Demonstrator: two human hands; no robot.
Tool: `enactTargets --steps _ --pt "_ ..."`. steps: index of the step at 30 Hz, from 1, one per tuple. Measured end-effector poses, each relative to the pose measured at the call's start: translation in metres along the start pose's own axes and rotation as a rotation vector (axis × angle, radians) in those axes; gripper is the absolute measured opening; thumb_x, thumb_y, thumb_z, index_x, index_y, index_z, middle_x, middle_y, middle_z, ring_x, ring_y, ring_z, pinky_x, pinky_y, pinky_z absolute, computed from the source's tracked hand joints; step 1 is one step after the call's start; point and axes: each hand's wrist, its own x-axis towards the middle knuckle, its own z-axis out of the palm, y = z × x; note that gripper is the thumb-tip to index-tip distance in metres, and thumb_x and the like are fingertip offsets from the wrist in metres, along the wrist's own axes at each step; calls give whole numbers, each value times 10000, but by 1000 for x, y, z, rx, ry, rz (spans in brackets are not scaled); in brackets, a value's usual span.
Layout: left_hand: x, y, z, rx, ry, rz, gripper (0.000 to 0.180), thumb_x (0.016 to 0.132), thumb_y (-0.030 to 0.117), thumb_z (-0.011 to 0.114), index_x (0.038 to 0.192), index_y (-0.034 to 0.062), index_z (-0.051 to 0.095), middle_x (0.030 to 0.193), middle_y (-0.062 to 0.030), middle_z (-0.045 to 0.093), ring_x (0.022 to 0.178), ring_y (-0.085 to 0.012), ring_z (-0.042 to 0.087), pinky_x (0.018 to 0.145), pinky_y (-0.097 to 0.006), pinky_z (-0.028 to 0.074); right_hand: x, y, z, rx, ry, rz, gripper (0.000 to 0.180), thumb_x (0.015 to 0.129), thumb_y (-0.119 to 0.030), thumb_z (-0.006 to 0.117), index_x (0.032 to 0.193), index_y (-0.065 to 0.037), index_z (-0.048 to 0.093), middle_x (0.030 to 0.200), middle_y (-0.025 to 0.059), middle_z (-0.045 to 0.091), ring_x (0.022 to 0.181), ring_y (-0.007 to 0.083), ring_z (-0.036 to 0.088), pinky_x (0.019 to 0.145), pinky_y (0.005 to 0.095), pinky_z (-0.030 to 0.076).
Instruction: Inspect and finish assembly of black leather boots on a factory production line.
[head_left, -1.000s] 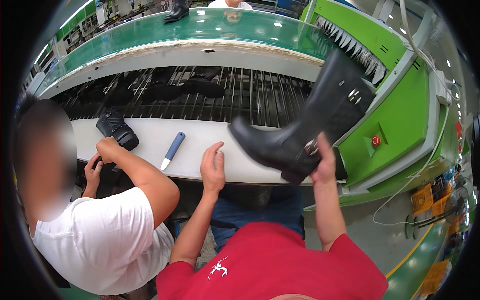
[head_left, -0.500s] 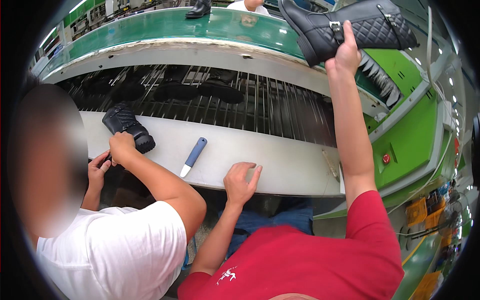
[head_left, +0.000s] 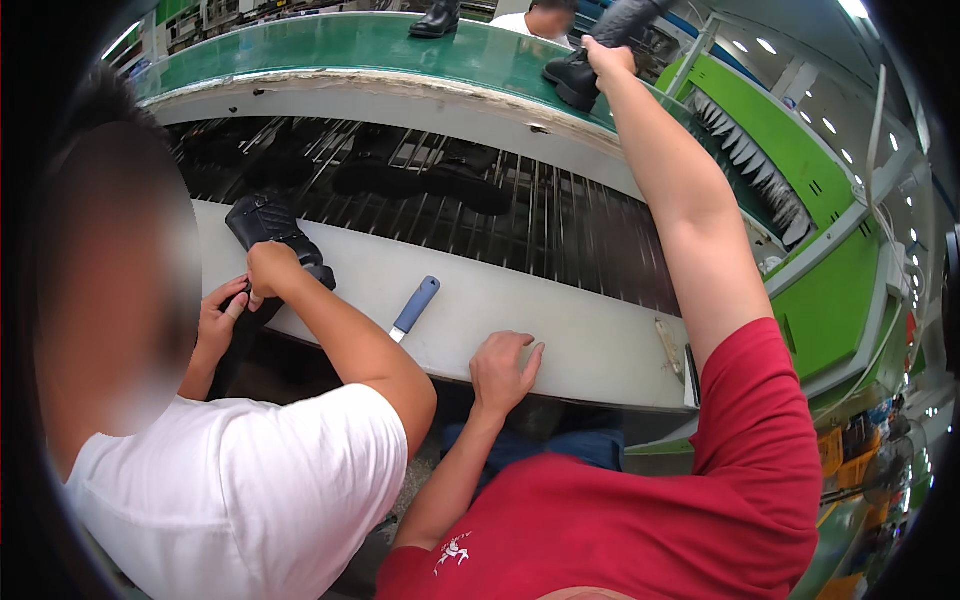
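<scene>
My right hand (head_left: pixel 609 63) reaches far out, its fingers closed around the shaft of a black boot (head_left: pixel 572 77). The boot stands or hovers at the far green conveyor belt; whether its sole touches I cannot tell, and its upper part runs to the picture's edge. My left hand (head_left: pixel 502 374) rests at the near edge of the white worktop (head_left: pixel 585 352), fingers loosely bent, thumb apart, nothing in it. To its left lies a tool with a blue handle (head_left: pixel 416 305) and a short pale blade.
At my left a co-worker in a white shirt (head_left: pixel 250 480) handles a black boot (head_left: pixel 268 225). Dark boots (head_left: pixel 465 180) sit on the metal rollers beyond the worktop. Another boot (head_left: pixel 437 18) stands on the green belt (head_left: pixel 330 48). A green machine with a bristle curtain (head_left: pixel 755 165) is at right.
My right hand has carried the boot left and down to the green belt, turning it from lying sideways to toe-down. My left hand stays at the worktop. The whole view has shifted slightly.
</scene>
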Motion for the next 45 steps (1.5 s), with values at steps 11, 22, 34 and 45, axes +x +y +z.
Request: enactTargets --steps 11,22,34,45 --pt "-3 -2 3 34 -15 52 139 917 183 855 965 66 797 970 -110 801 964 -349 761 819 -466 607 -14 45 -128 52 -525 17 1209 954 -912 582 1770 -63 309 1688 297 509 1508 422 579 1274 549 422" --pt "-4 0 7 140 -43 65 130 915 196 852 964 81 815 981 -99 801 996 -339 749 842 -463 594 35 136 -247 -302 -371 -23 944 1051 -799 541 1639 -60 538 1379 151 746 1119 237 752 961 416 601" --pt "-4 12 13 229 -17 88 58 930 124 834 970 100 801 994 -96 793 975 -339 747 824 -440 592 33 197 -250 -682 -391 -372 723 1016 -697 636 1443 -125 748 1408 168 768 1330 367 705 1097 509 572" --pt "64 59 104 -37 -305 -86 156 977 155 836 988 1 812 957 -139 817 884 -301 792 816 -369 613 25 195 -256 -624 -422 -422 646 1023 -654 630 1338 -120 813 1423 162 763 1343 389 697 1116 513 577"
